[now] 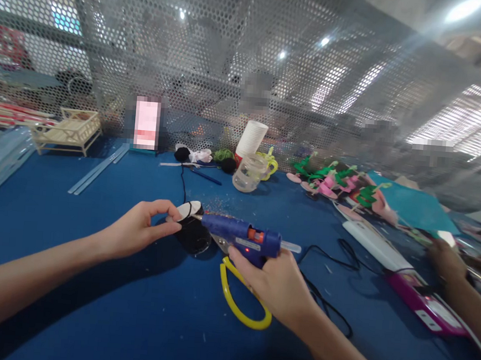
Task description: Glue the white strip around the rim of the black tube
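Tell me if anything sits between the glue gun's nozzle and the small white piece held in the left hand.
Nothing visible does. The glue gun in the right hand points its nozzle straight at the white piece pinched by the left hand.

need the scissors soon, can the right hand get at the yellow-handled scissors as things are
Probably not yet: the right hand grips the blue glue gun and lies over the yellow-handled scissors, so it is occupied, though they lie directly beneath it.
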